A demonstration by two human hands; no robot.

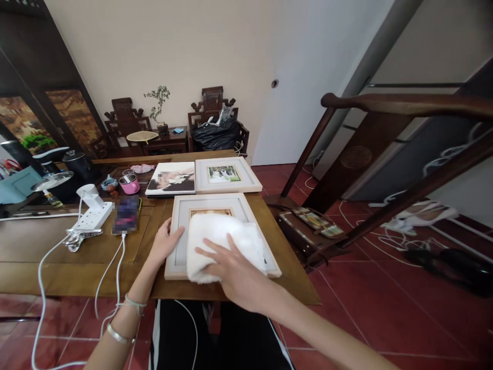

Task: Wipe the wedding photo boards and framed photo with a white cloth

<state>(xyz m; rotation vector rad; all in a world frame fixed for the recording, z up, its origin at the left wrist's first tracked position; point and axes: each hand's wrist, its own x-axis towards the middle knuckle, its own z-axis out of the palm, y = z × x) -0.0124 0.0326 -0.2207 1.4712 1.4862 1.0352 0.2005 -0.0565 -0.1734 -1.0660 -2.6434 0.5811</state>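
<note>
A white-framed picture [179, 216] lies flat on the wooden table [57, 257] in front of me. A folded white cloth [219, 234] covers most of its glass. My right hand [231, 270] lies flat on the cloth with its fingers spread. My left hand [164, 241] rests on the frame's left edge, thumb on top, steadying it. Two more pictures lie behind: a frameless photo print [171, 178] and another white-framed picture [227, 174].
A white power strip [92, 216], a phone [126, 215] on a charging cable and a pink cup [129, 184] sit to the left. Carved chairs and a black bag [215, 134] stand at the back wall. A dark wooden stand [385, 169] rises at the right over red floor tiles.
</note>
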